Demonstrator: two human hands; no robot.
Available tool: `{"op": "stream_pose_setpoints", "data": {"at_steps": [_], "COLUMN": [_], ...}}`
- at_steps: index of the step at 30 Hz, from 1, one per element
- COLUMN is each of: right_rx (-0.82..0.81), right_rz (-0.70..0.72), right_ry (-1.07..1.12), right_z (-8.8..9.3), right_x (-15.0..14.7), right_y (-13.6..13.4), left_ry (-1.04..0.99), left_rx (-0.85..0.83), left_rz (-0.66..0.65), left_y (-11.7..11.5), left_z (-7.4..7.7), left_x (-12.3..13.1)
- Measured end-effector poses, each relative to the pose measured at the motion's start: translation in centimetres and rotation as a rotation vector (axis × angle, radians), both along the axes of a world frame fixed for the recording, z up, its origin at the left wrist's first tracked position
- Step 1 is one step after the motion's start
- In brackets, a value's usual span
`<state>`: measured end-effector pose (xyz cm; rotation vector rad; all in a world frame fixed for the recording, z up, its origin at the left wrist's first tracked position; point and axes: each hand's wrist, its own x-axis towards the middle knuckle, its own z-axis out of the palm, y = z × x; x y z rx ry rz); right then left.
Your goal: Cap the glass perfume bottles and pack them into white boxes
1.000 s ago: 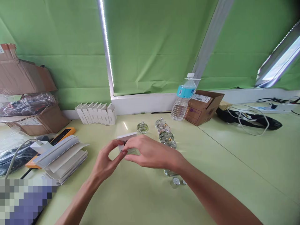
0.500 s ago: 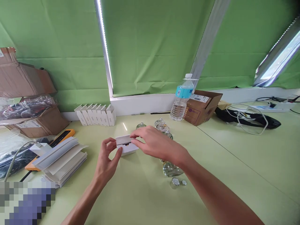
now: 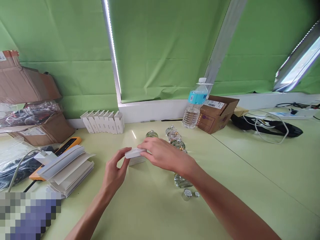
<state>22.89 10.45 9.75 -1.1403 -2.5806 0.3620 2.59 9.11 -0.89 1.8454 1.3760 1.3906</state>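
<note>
A small white box stands on the table between my hands, its top flap folded over the opening. My left hand grips the left side of the box, thumb toward the front and fingers at the top edge. The fingertips of my right hand close on the right end of the flap. Behind my right hand and forearm runs a line of clear glass bottles, partly hidden. One more glass bottle stands just beyond the box. Two silver caps sit beside my right forearm.
Several white boxes stand in a row at the wall. On the left are flat white cartons, an orange power strip and brown cardboard boxes. A water bottle and an open carton stand at the back right.
The box's flap, upright half a second ago with the opening showing, now lies down over the top. Both hands stay at the box; my left fingers have moved to its top edge.
</note>
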Motion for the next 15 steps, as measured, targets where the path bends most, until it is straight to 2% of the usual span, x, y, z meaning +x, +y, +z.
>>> {"op": "stream_pose_setpoints", "data": {"at_steps": [4, 8, 15], "right_rx": [-0.001, -0.025, -0.034], "right_rz": [-0.011, -0.019, -0.042], "right_ry": [-0.025, -0.037, -0.055], "right_z": [-0.1, 0.0, 0.0], "right_x": [-0.3, -0.5, -0.7], "right_y": [0.3, 0.4, 0.2], "left_ry": [0.034, 0.081, 0.13], "left_rx": [0.001, 0.04, 0.111], "left_rz": [-0.022, -0.092, -0.029], "left_y": [0.0, -0.3, -0.3], "left_z": [-0.1, 0.6, 0.7], "left_x": [-0.4, -0.6, -0.3]}}
